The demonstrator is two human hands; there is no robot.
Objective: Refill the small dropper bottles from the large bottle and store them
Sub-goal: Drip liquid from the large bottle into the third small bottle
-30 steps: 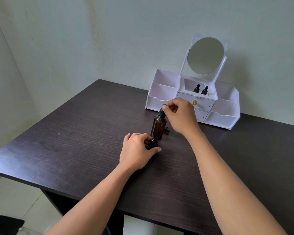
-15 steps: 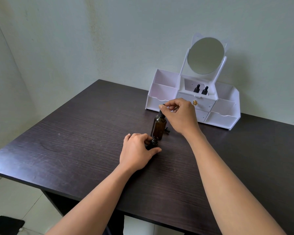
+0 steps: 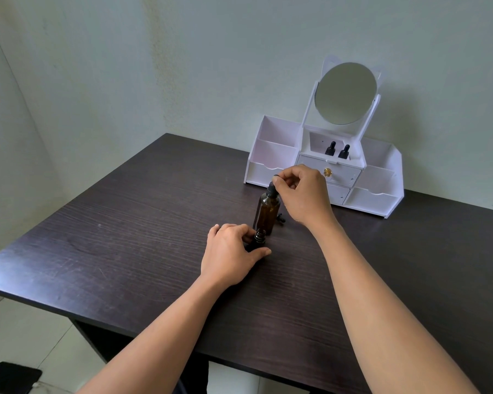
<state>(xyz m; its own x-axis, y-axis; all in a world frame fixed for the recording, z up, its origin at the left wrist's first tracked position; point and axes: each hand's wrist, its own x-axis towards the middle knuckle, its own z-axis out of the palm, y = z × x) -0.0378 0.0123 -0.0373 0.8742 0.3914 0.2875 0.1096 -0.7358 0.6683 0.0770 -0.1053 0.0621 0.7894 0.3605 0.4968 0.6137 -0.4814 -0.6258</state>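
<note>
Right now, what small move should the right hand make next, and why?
Probably lift the dropper out of the large bottle: the right hand pinches its bulb, and the left hand holds the small bottle, neck open, just in front.

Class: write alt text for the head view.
The right hand pinches the dropper cap of a large amber bottle on a dark table; the left hand grips a small uncapped bottle beside it. Two dropper bottles stand in a white organiser behind.
</note>
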